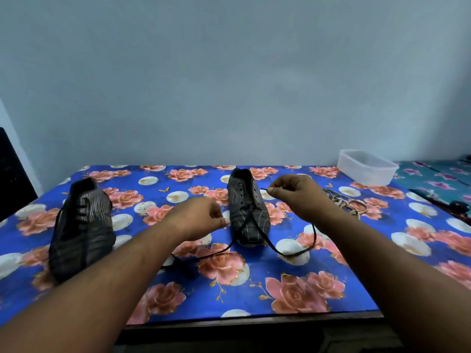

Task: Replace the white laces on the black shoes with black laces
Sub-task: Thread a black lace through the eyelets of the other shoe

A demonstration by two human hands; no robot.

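Note:
Two black striped shoes stand on the flowered blue tablecloth. The left shoe (81,225) carries black lacing over its tongue. The right shoe (246,207) has a black lace (270,242) threaded near its toe, with both ends trailing over the cloth toward me. My right hand (295,192) pinches one end of this lace just right of the shoe's upper eyelets. My left hand (201,216) hovers at the shoe's left side with fingers curled; whether it holds the other lace end cannot be told. The removed white laces (344,202) lie in a heap behind my right wrist.
A clear plastic tub (365,166) stands at the table's back right corner by the wall. A dark chair back (12,174) rises at the far left. A teal flowered surface (438,179) lies to the right of the table. The table's front edge (254,321) is close to me.

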